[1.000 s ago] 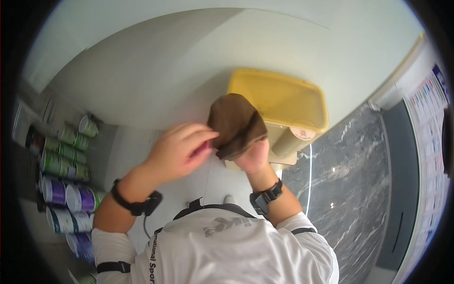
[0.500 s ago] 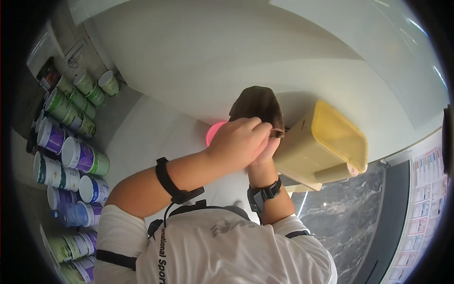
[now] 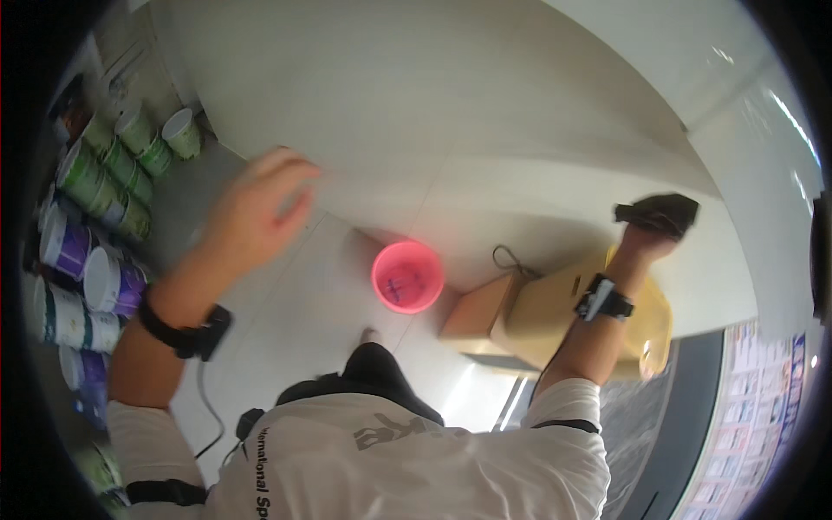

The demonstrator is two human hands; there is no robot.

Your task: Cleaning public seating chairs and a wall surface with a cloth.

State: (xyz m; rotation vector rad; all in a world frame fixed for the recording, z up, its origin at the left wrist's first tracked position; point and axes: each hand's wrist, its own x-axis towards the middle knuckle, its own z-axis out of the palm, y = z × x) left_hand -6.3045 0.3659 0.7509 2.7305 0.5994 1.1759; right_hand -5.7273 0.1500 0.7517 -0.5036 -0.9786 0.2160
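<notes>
My right hand [image 3: 650, 244] is stretched out to the right, closed round a dark brown cloth [image 3: 666, 211] that bunches over the fingers. The cloth is held in front of the large pale panel [image 3: 485, 113]; whether it touches the panel I cannot tell. My left hand [image 3: 260, 208] is raised on the left with nothing in it, thumb apart from the fingers and somewhat blurred. Between the two arms, a pink bucket [image 3: 430, 270] stands on the floor below, with a small dark patch showing at its bottom.
Right of the bucket stands a beige box-like bin [image 3: 546, 314] with a yellow translucent top [image 3: 652, 334], partly behind my right forearm. A dark cord [image 3: 507, 257] loops behind it. Stacked white, green and purple tubs [image 3: 104, 277] line the left side. A printed board [image 3: 737, 407] is at far right.
My hands, together on the cloth before, have parted. My right hand has carried the cloth right; my left has let go and swung left. The pink bucket has come into full view.
</notes>
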